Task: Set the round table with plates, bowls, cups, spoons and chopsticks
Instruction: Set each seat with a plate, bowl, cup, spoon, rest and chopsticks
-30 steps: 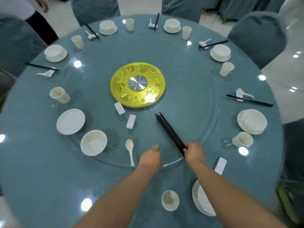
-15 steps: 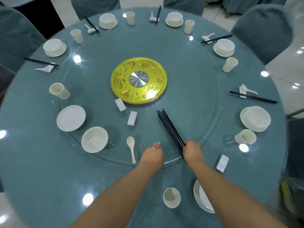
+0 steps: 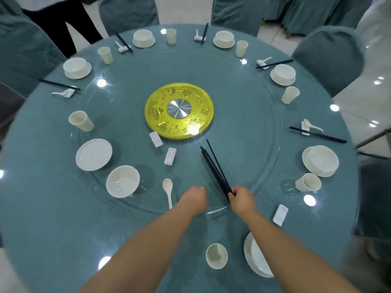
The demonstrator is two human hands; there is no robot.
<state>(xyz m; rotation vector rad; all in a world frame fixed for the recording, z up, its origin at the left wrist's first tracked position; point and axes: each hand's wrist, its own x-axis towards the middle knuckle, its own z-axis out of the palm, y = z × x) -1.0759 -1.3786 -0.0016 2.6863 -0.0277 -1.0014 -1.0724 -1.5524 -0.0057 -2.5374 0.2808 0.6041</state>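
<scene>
Black chopsticks fan out, thin, glossy.

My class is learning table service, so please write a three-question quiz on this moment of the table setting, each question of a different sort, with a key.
1. True or false: the right hand grips the bundle of black chopsticks.
2. What lies just left of the left hand? A) cup B) white spoon C) plate
3. Fill in: at the centre of the glass turntable sits a ____ disc.

Key: 1 true; 2 B; 3 yellow.
</scene>
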